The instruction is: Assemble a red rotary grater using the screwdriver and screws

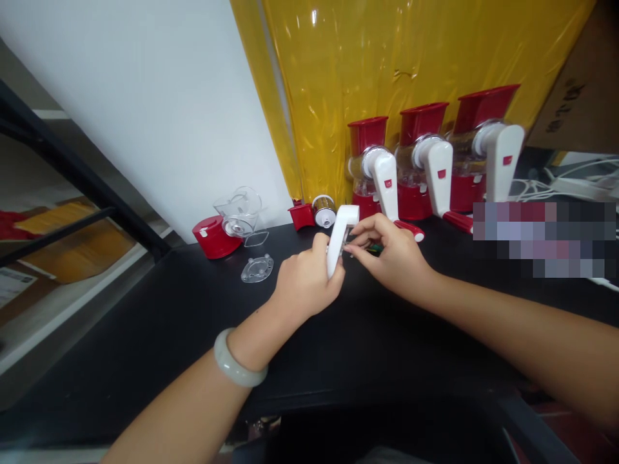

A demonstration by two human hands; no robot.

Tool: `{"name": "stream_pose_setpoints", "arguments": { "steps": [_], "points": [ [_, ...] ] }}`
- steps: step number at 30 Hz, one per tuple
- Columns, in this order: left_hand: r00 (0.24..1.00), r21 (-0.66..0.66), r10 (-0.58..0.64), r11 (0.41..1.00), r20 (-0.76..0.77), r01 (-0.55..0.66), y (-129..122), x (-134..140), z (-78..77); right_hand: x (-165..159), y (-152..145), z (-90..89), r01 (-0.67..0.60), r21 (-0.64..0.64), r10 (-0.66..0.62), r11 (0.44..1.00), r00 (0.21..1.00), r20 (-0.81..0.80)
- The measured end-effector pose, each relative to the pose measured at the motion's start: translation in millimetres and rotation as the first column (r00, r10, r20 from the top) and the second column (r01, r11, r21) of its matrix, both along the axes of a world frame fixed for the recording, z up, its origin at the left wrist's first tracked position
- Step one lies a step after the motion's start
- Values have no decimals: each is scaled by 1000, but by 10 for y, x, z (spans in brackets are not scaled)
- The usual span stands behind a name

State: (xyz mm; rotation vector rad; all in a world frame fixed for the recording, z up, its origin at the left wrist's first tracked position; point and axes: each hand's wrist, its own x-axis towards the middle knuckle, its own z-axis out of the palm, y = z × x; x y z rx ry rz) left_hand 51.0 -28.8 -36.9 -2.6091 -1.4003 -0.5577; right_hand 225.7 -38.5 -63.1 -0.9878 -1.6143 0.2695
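My left hand (309, 274) is closed around a white crank handle (341, 238), held up over the black table. My right hand (394, 254) pinches with thumb and fingers at the handle's right side; whatever small part lies between the fingertips is too small to make out. Behind the handle lie a red hopper piece (302, 216) and a grater drum (324, 211) on its side. To the left are a red base (215, 237), a clear plastic housing (239, 212) beside it and a flat clear plate (257, 269).
Three assembled red-and-white rotary graters (370, 161) stand along the yellow-wrapped wall (333, 77). White cables (551, 187) and a cardboard box (575, 96) are at the right. A shelf rack (77, 174) stands left of the black table (159, 328).
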Motion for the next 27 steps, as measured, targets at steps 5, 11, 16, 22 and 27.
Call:
{"name": "stream_pose_setpoints", "arguments": {
  "steps": [5, 11, 16, 22, 27],
  "points": [
    [1000, -14, 10, 1000, -12, -10, -6, 11, 7, -4, -15, 15, -17, 12, 17, 1000, 1000, 10],
    [1000, -18, -1, 1000, -18, 0, -9, 4, -1, 0, -12, 6, -15, 18, 15, 1000, 1000, 20],
    [1000, -34, -19, 999, -10, 18, -8, -2, 4, 15, 8, -25, -38, 52, 36, 998, 999, 31],
    [999, -42, -47, 998, 19, 48, 1, -10, 2, 32, 11, -50, -35, 100, 28, 994, 997, 67],
    [989, -42, -118, 992, 87, 122, 6, -17, -7, 38, 2, -63, -20, 110, 10, 994, 995, 95]
  ]
}}
